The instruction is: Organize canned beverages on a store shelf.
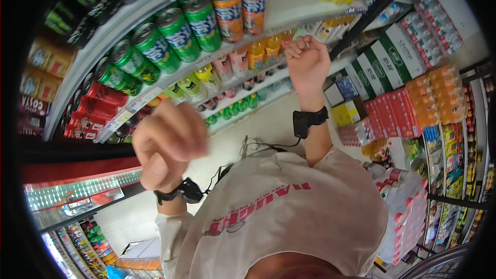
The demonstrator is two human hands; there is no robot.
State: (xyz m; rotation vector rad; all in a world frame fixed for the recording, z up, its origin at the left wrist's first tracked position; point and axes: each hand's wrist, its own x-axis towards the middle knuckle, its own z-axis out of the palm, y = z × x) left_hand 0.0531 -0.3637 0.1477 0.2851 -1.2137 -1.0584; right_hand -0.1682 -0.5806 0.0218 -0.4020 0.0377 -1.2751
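Observation:
My left hand [170,139], blurred, is held up in front of the shelf with its fingers curled and nothing visible in it. Just beyond it are red drink cans [91,108] and green drink cans [168,48] in a row. My right hand [308,60] is raised by the far end of the cooler shelves, its fingers bent towards the palm and holding nothing visible. Orange drink cans [228,13] and bottles of orange drink [265,50] stand to its left. Each wrist wears a black strap with a small cabled device.
A black post [372,11] rises beside my right hand. Stacked cartons [383,62] and shrink-wrapped bottles [403,209] line the right side. Below the upper shelves, bottles with green caps [236,106] sit near the tiled floor [228,143]. A red-edged cooler [81,170] is at left.

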